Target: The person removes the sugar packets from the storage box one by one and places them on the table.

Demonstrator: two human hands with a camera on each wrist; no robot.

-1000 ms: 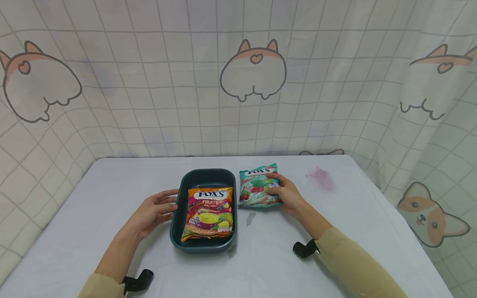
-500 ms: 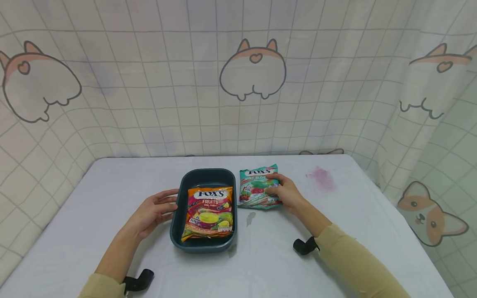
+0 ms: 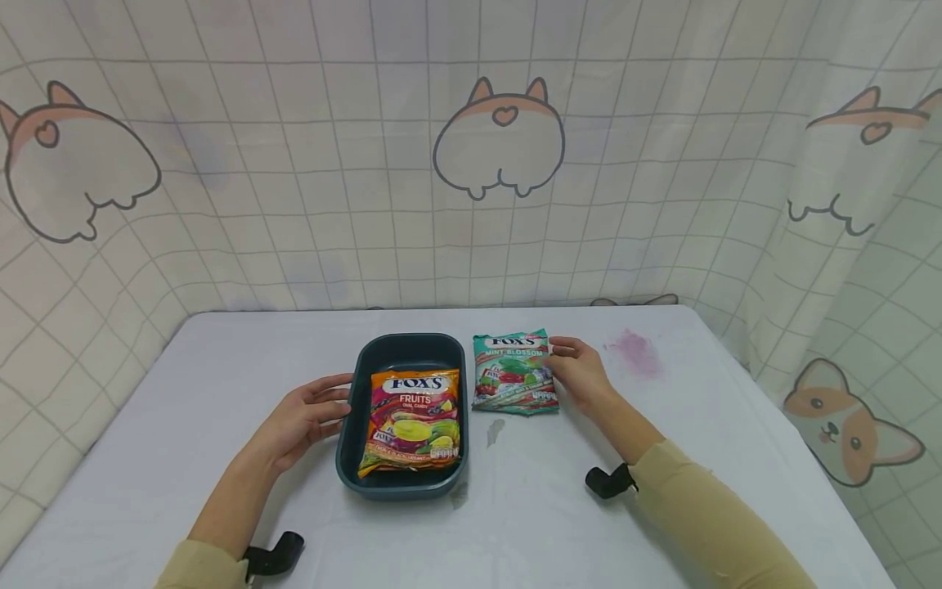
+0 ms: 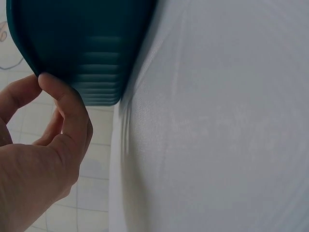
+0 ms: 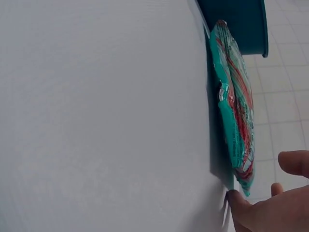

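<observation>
Item, table: white cloth cover, with a pink stain at far right and a small dark mark near the centre. Item, dark teal tray: rectangular, rounded corners, set at the centre of the table. Item, orange candy bag: fruit flavour, lying face up inside the tray and filling its near portion; the far portion of the tray floor is bare. Item, green candy bag: mint flavour, lying flat on the table just right of the tray's far end, outside it. Left hand: fingers loosely extended, tips resting against the tray's left wall; the left wrist view shows the thumb touching the ribbed corner, with no firm grasp evident. Right hand: resting at the right edge of the green candy bag, fingers relaxed and only slightly bent; the right wrist view shows fingertips at the bag's lower corner against the table, touching or just beside it, not closed around it. Status, judged from the layout: one bag is stowed in the tray; the second is not yet lifted and remains to be gripped and placed in the free far portion. Backdrop: checked curtain printed with corgis.
</observation>
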